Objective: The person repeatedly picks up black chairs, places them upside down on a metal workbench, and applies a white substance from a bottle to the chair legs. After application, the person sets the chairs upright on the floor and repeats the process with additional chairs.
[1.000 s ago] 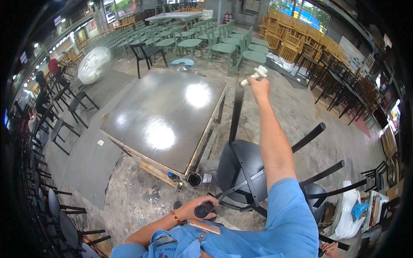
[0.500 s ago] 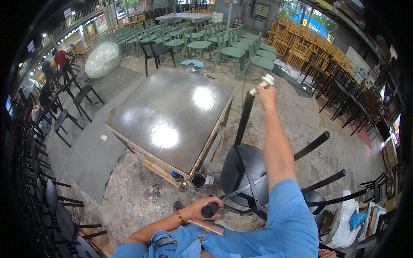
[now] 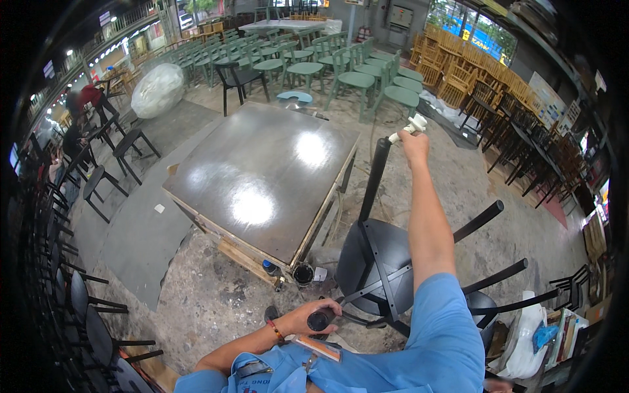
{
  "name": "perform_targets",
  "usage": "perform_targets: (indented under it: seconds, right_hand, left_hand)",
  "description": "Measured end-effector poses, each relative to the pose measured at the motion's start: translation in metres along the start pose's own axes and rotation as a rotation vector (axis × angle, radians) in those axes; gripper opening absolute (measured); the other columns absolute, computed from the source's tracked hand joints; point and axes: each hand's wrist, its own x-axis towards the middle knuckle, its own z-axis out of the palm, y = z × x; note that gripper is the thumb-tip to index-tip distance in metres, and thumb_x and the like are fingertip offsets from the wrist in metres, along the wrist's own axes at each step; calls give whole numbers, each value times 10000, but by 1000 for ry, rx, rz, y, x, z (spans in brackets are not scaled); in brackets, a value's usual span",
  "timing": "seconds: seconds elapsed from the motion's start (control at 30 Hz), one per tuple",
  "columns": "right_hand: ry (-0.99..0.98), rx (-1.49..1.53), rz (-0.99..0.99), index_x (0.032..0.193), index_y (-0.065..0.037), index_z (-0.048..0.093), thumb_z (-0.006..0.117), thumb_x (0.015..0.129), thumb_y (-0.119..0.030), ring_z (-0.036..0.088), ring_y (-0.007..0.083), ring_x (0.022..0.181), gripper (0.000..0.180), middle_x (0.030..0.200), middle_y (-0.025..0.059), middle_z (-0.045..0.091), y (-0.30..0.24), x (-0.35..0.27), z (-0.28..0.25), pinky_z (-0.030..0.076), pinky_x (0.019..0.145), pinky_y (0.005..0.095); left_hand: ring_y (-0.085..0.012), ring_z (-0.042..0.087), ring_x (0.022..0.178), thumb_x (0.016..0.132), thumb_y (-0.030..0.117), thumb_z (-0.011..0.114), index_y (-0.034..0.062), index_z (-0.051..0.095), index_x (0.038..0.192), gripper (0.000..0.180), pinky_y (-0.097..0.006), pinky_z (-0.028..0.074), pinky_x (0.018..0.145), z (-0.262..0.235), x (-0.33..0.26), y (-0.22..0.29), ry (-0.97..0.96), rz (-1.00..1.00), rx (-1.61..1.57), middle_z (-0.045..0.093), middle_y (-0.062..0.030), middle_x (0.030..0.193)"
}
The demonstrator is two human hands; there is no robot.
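Observation:
A black chair (image 3: 373, 255) is upside down before me, the underside of its seat and crossed braces facing up. At the raised tip of its far leg (image 3: 376, 180), my right hand (image 3: 414, 147) is closed round an off-white object (image 3: 415, 123) with a stubby stem and wider, knobby end. The stem's tip is at the leg's end; I cannot tell whether they touch. Close to my body, my left hand (image 3: 298, 321) wraps round the dark round end of another chair leg (image 3: 320, 319).
Left of the chair stands a low table (image 3: 262, 177) with a shiny dark top. By its near corner are a dark open can (image 3: 303, 274) and a blue-black container (image 3: 270, 266). Black chairs (image 3: 98, 183) line the left; green chairs (image 3: 357, 80) fill the back. People work at far left.
My right hand has shifted slightly right with the off-white object, and the chair has tilted a little the same way. My left hand keeps its grip. A person at far left has bent over.

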Motion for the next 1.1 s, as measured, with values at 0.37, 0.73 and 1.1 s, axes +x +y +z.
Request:
perform_targets:
  seconds: [0.37,0.73,1.1]
  right_hand:
    - [-52,5,5,851,43,703,740,695,-195,589,152,667,286,795,83,676,-14,3,-3,449,620,317]
    - [-100,-163,13,890,38,703,733,704,-196,623,167,710,301,839,95,692,-21,-3,-4,465,646,346]
    - [43,-77,-456,1018,8,684,727,766,-263,631,169,689,373,861,78,705,-192,-42,-65,486,650,326]
  left_hand:
    - [-179,571,1051,823,131,750,64,546,1084,338,-321,445,932,2,1,-2,9,33,94,599,-65,1099]
    - [-163,559,1075,844,110,732,68,533,1089,319,-310,442,960,3,0,-4,9,6,84,585,-50,1120]
    - [-226,539,1148,787,121,771,64,478,1254,553,-339,426,996,-18,-8,-14,19,94,294,551,-111,1207]
